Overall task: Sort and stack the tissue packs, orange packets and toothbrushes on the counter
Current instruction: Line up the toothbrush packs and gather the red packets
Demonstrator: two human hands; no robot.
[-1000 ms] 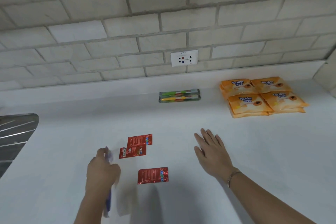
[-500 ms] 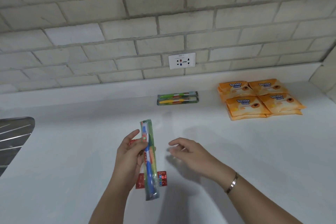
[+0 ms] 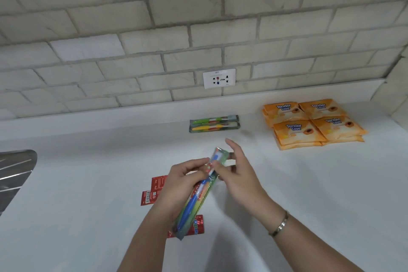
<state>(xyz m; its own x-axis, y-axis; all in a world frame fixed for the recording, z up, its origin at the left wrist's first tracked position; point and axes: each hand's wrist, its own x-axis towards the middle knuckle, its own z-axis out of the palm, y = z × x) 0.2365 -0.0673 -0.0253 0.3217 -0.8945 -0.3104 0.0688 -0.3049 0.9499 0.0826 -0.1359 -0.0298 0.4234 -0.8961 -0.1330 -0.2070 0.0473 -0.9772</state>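
A blue toothbrush in a clear green-edged wrapper (image 3: 196, 196) is held above the white counter (image 3: 309, 183), tilted with its head up and to the right. My left hand (image 3: 178, 181) grips its middle. My right hand (image 3: 237, 170) pinches the wrapper near the head. Two wrapped toothbrushes, green and yellow (image 3: 214, 123), lie side by side by the back ledge. Orange Tender Love tissue packs (image 3: 313, 123) sit stacked in a block at the back right. Red packets (image 3: 154, 190) lie under my hands, partly hidden, and another red packet (image 3: 196, 226) lies nearer to me.
A metal sink drainer (image 3: 15, 174) lies at the left edge. A wall socket (image 3: 219, 78) sits in the brick wall above the ledge. A side wall (image 3: 397, 99) closes the counter at the far right.
My left hand lifted the wrapped toothbrush from low at the left to the middle. My right hand left the counter and came in to pinch the wrapper's top.
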